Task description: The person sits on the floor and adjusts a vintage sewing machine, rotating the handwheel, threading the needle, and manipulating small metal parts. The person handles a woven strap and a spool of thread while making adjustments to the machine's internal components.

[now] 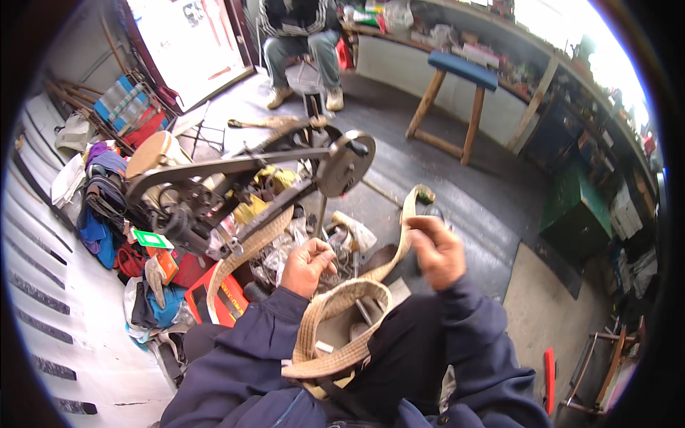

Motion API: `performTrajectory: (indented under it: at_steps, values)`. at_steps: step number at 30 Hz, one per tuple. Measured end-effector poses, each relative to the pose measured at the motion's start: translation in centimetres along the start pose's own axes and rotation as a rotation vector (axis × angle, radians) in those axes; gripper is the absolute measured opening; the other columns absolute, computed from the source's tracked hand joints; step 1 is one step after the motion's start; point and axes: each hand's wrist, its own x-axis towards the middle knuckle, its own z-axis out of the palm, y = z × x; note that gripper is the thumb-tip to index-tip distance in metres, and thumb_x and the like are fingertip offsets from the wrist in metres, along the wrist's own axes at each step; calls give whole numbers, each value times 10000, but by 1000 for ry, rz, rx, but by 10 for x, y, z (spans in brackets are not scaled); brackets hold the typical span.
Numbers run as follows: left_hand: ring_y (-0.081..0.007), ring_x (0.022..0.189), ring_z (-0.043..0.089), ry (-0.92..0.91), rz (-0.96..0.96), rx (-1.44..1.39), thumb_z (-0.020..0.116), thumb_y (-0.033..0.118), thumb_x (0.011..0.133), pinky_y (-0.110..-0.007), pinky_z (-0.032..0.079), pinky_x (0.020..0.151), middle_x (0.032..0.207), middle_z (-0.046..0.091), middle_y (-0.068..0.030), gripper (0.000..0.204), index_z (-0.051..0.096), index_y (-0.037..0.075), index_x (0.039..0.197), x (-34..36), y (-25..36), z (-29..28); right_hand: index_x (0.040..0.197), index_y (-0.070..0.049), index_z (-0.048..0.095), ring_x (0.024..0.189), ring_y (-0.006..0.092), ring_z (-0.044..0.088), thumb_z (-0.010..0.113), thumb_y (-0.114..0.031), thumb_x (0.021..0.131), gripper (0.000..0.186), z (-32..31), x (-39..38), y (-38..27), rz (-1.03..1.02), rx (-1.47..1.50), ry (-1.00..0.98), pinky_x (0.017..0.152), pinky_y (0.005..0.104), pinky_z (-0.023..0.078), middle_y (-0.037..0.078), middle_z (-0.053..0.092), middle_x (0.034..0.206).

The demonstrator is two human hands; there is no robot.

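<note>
A beige, stitched webbing strap (341, 362) lies looped over my lap, and another stretch of it rises to the right behind my right hand. My left hand (310, 268) is closed above the loop, thumb against the curled fingers; whatever it may hold is too small to see. Thumb and fingers are also drawn together on my right hand (438, 251), right beside the strap; I cannot make out anything between them. Beyond my hands stands a dark metal sewing machine (250, 171) with a round hand wheel (347, 162). More webbing (251, 250) hangs below its arm.
Bags and cloth (107, 185) are heaped at the left, near a red box (217, 296). Plastic bags and small parts lie under the machine. A seated person (300, 50) is at the back. A blue-topped stool (462, 70) and green box (576, 210) stand at the right.
</note>
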Motion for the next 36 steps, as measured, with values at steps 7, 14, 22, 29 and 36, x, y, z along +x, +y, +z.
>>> performTrajectory:
  at_steps: [7, 14, 22, 29, 36]
  values:
    - [-90, 693, 637, 51, -24, 124, 639, 102, 980, -260, 511, 668, 773, 665, -21, 101, 659, 15, 931, -28, 44, -9, 1128, -32, 684, 989, 377, 695, 643, -97, 903, 237, 116, 27, -36, -88, -139, -275, 875, 426, 547, 200, 709, 1026]
    - [-72, 521, 506, 89, -112, -12, 605, 124, 1000, -232, 401, 502, 818, 715, -109, 146, 664, -3, 957, -154, 43, -95, 1018, -41, 748, 859, 369, 723, 723, -316, 858, 318, 56, 46, 73, 29, -376, -400, 790, 444, 567, 216, 734, 916]
    - [-21, 451, 386, 488, 107, 79, 510, 204, 1058, -192, 319, 443, 918, 740, -169, 289, 639, -54, 1073, -190, 50, -127, 1136, 36, 704, 849, 167, 717, 616, -226, 1001, 308, 42, 69, 182, 612, -90, -461, 788, 299, 558, 104, 761, 959]
    - [-123, 907, 675, 440, -329, 345, 599, 90, 1015, -249, 506, 801, 971, 725, -83, 185, 694, -53, 1082, -154, 26, -92, 1052, -19, 762, 993, 337, 722, 709, -242, 862, 298, 139, -11, 309, 699, -315, -509, 916, 406, 540, 211, 752, 1022]
    - [-137, 929, 696, 324, -441, 353, 610, 92, 1008, -253, 531, 807, 995, 711, -91, 188, 680, -67, 1081, -120, 8, -78, 928, -18, 788, 940, 327, 726, 738, -298, 844, 296, 173, -33, 340, 749, -655, -517, 879, 417, 544, 199, 756, 972]
